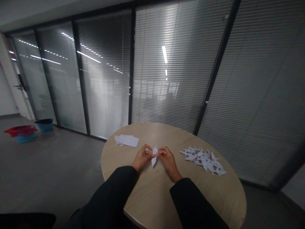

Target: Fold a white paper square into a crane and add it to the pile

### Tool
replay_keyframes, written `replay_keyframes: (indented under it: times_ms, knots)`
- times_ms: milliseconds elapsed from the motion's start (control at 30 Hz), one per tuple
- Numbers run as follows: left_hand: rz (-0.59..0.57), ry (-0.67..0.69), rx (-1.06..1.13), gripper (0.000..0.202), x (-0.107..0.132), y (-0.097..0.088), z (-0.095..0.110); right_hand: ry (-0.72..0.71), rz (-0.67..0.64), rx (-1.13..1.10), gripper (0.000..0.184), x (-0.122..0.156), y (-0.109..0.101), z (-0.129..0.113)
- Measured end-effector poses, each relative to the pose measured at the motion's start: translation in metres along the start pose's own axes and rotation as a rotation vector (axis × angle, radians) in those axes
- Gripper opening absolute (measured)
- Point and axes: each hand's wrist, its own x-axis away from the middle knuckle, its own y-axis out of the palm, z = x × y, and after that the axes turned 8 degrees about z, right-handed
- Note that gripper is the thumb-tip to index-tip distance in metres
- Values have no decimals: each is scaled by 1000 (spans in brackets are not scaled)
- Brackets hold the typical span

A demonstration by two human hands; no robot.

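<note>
A small folded piece of white paper (154, 156), pointed at both ends, stands upright between my two hands above the round wooden table (152, 194). My left hand (142, 157) pinches its left side with fingers curled. On the other side my right hand (167, 158) pinches it too, fingers closed. Both arms wear dark sleeves.
A stack of flat white paper sheets (127, 140) lies on the table to the left. A pile of several folded white paper shapes (203, 157) lies to the right. Glass walls with blinds stand behind. Red and blue basins (23, 133) and a dark bin (44, 125) sit on the floor at the far left.
</note>
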Motion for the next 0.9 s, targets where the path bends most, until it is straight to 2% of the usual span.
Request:
replay_keyframes:
  times_ms: [167, 333, 500, 667, 900]
  knots:
    - [-54, 11, -6, 57, -3, -1, -8, 64, -35, 19, 37, -1, 1, -1]
    - [-106, 2, -23, 59, -2, 1, -12, 40, -60, 100, 30, -2, -1, -3]
    - [-143, -47, -21, 66, -2, 0, -11, 55, -59, 84, 27, 0, -1, -6]
    - [-158, -59, -28, 59, -1, -1, -10, 113, -64, 55, 32, 1, 1, -7]
    - [-171, -50, -80, 56, 3, 0, -6, 103, -84, 90, 31, 0, 1, -10]
